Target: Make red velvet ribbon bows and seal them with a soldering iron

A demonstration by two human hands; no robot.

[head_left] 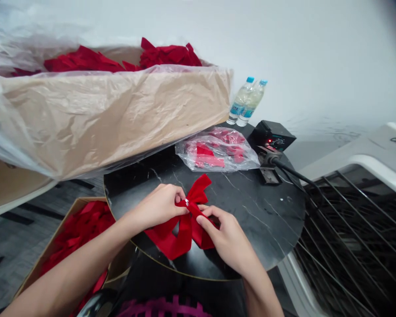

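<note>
A red ribbon bow (181, 240) is held just over the near part of the round black marbled table, its loops and tails spread to both sides. My left hand (161, 204) pinches it beside a small shiny silvery spot at its knot. On the other side, my right hand (222, 229) has thumb and fingers closed on the bow's right loop. Beyond the hands, a clear plastic bag (251, 154) with red pieces in it lies on the table.
A plastic-lined cardboard box (145, 101) heaped with red bows stands at the back left. Another box (82, 199) of red pieces is below, left. Two water bottles (239, 101), a black control unit (275, 134) with a lit red light and a corded tool stand behind. A white-framed rack (359, 160) borders the right.
</note>
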